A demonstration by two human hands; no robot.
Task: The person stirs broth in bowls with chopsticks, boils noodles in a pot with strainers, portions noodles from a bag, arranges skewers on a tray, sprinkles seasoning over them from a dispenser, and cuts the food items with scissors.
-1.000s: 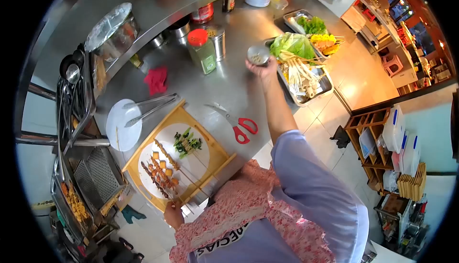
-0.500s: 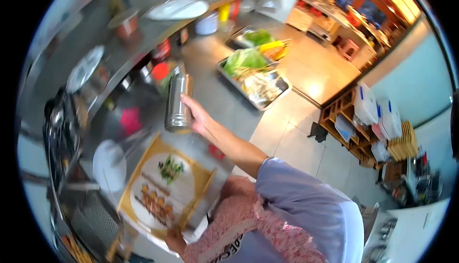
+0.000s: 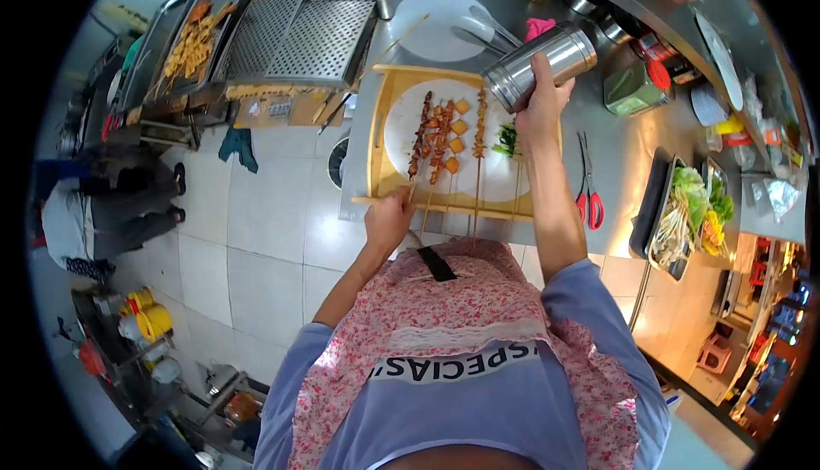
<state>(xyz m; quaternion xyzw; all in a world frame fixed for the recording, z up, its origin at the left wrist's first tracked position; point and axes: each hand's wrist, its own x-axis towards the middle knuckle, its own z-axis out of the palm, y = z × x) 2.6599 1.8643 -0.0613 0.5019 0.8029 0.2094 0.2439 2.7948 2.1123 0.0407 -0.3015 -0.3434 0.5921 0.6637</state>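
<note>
Leaning at upper centre, the steel shaker (image 3: 557, 48) sits firmly in the grip of the right hand (image 3: 541, 110), over the upper right of the tray (image 3: 381, 128). Seasoning the skewers (image 3: 441, 133), apparently; sprinkling would call for steady aim. The left hand (image 3: 389, 217) clasps the tray's near edge. The right forearm (image 3: 551, 184) half-hides the greens (image 3: 506, 140); the shaker's opening can't be made out.

The right forearm (image 3: 557, 192) covers part of the greens (image 3: 506, 139), the shaker (image 3: 547, 62) (its contents hidden inside) blocks the tray's (image 3: 381, 120) far right corner and some of the right grip's (image 3: 541, 105) fingers, and the jar's (image 3: 629, 90) print is too small to read.
</note>
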